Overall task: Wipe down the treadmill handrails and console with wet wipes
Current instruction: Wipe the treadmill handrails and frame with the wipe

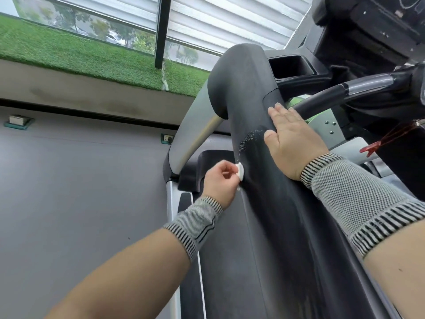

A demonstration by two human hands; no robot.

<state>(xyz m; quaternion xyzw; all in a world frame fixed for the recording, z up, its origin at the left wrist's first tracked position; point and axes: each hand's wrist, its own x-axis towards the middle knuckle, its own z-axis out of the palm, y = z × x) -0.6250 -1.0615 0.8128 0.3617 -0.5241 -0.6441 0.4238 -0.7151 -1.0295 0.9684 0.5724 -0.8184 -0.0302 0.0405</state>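
Your left fingers [226, 172] are curled and pinch a small folded wet wipe [240, 172] against the left flank of the black padded handrail [259, 180], just below a patch of whitish scuff marks [249, 140]. Your right hand [293, 145] lies flat on the handrail's right side, fingers straight and close together, pointing toward the far end. The handrail runs from near you up to a rounded far end. The dark console [372, 26] sits at far right, with a red safety clip [373, 148] hanging below it.
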